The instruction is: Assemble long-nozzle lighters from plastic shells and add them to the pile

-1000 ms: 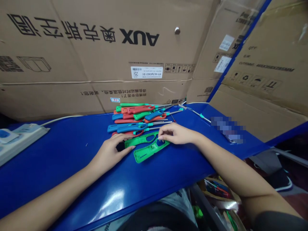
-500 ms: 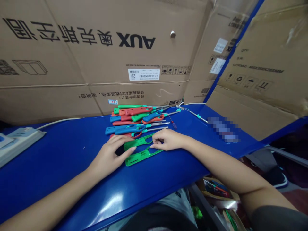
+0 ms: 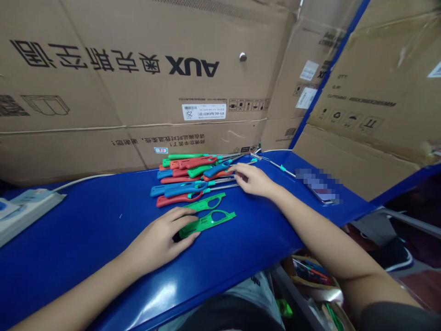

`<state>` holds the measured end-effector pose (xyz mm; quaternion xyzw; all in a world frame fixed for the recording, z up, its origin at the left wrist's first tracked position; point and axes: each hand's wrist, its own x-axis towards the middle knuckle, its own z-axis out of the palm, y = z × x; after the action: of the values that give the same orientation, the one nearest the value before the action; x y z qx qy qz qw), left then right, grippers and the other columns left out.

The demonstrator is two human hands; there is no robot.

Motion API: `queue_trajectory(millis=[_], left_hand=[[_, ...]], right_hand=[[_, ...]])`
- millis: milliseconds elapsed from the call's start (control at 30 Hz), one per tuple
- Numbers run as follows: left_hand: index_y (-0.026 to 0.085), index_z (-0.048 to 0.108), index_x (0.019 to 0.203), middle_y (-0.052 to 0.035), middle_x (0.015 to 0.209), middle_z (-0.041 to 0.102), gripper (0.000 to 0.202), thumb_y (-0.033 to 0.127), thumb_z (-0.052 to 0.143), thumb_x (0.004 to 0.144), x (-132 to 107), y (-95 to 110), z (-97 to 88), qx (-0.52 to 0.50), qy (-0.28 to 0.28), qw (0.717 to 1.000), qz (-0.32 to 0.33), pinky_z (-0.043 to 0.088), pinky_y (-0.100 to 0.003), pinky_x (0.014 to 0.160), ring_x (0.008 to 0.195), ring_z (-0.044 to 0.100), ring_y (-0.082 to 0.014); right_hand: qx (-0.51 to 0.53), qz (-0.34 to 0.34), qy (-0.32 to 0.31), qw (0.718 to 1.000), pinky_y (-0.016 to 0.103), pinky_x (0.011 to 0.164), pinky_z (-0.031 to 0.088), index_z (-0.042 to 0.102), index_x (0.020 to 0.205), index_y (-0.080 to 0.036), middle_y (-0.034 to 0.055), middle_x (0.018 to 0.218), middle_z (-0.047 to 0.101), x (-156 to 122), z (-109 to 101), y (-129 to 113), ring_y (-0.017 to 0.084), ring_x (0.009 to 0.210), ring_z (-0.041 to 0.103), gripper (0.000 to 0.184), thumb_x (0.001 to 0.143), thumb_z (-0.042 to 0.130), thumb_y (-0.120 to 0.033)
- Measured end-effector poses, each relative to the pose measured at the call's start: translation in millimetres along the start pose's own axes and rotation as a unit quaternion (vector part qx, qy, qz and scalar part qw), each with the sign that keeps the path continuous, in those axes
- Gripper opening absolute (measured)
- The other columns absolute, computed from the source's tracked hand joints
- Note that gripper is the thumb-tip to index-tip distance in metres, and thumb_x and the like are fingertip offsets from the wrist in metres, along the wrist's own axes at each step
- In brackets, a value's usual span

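Two halves of a green lighter casing lie side by side on the blue table, the far half (image 3: 210, 201) and the near half (image 3: 220, 219), each with a trigger loop. My left hand (image 3: 168, 236) is curled round the left end of the near half, its fingers also over the far one. My right hand (image 3: 255, 179) is at the metal tubes of the lighter pile, fingers bent; whatever they grip is hidden beneath. Closest to it are a blue lighter (image 3: 218, 169) and an orange-red one. A red lighter (image 3: 177, 199) lies just behind the green halves.
Behind, several long lighters (image 3: 193, 162) are heaped against a cardboard wall (image 3: 103, 105). A white power strip (image 3: 31, 211) sits at the left, its cable running back. A blurred object (image 3: 320, 184) with a thin metal rod lies right. Below the table edge stands a box (image 3: 315, 278) of parts.
My right hand has let go of the green halves and moved back and right to the pile, covering the small purple-handled screwdriver. My left hand has shifted slightly toward me.
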<state>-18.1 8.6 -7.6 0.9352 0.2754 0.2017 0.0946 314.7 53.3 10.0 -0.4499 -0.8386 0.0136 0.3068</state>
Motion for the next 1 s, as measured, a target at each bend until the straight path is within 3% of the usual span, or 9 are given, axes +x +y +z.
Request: queue_trajectory(millis=[200,400,500,633,733,867,1000], left_hand=[[0.021,0.067,0.12,-0.0085,0.125,0.066,0.029,0.036,0.054,0.099,-1,-7,1.0,-0.01,0.001,1.0,0.008,0.055,-0.037,0.101,0.116,0.063,-0.0227],[0.021,0.067,0.118,-0.0083,0.12,0.067,0.026,0.034,0.054,0.1,-1,-12,-6.7,-0.013,-0.026,0.999,0.04,0.055,-0.036,0.099,0.115,0.062,-0.0226],[0.021,0.067,0.118,-0.0087,0.12,0.067,0.026,0.034,0.054,0.1,-2,-13,-8.7,-0.012,-0.028,0.999,0.043,0.055,-0.037,0.098,0.115,0.062,-0.0229],[0.02,0.067,0.118,-0.0086,0.119,0.068,0.025,0.033,0.054,0.099,-2,-14,-8.6,-0.013,-0.026,0.998,0.049,0.055,-0.037,0.098,0.114,0.063,-0.0227],[0.021,0.068,0.117,-0.0081,0.118,0.068,0.025,0.032,0.055,0.099,-1,-14,-8.4,-0.015,-0.02,0.998,0.052,0.055,-0.036,0.097,0.114,0.063,-0.0223],[0.022,0.068,0.116,-0.0074,0.117,0.068,0.024,0.032,0.055,0.098,0,-15,-9.2,-0.019,-0.019,0.998,0.055,0.055,-0.035,0.097,0.112,0.063,-0.0216],[0.022,0.068,0.115,-0.0071,0.117,0.069,0.023,0.031,0.056,0.098,0,-15,-10.1,-0.021,-0.015,0.998,0.056,0.056,-0.035,0.096,0.112,0.064,-0.0215]], right_hand=[[-0.036,0.048,0.004,0.998,0.03,0.077,0.048,0.064,0.118,-0.02,0.0072,0.109,0.068,2,-6,11,0.019,0.087,0.063,0.032,0.092,0.046,-0.014],[-0.114,0.202,0.005,0.973,0.029,0.078,0.049,0.064,0.12,-0.024,0.0036,0.107,0.07,4,-5,15,0.018,0.084,0.064,0.033,0.092,0.046,-0.018],[-0.179,0.313,0.04,0.932,0.038,0.087,0.047,0.063,0.12,-0.02,0.0094,0.105,0.069,3,-13,26,0.026,0.098,0.063,0.034,0.09,0.046,-0.019],[-0.259,0.472,0.047,0.841,0.059,0.098,0.037,0.06,0.122,-0.01,0.0252,0.127,0.056,-6,-32,49,0.043,0.123,0.048,0.043,0.083,0.062,-0.028],[-0.276,0.542,0.031,0.793,0.058,0.1,0.036,0.057,0.127,-0.008,0.027,0.133,0.05,-13,-42,65,0.043,0.127,0.045,0.05,0.083,0.065,-0.031],[-0.279,0.562,0.014,0.778,0.051,0.101,0.037,0.054,0.132,-0.012,0.0229,0.136,0.048,-17,-45,78,0.039,0.128,0.044,0.052,0.086,0.062,-0.034],[-0.276,0.562,0.003,0.78,0.048,0.1,0.038,0.06,0.125,-0.014,0.0206,0.133,0.05,-20,-44,86,0.036,0.126,0.045,0.042,0.088,0.059,-0.033]])
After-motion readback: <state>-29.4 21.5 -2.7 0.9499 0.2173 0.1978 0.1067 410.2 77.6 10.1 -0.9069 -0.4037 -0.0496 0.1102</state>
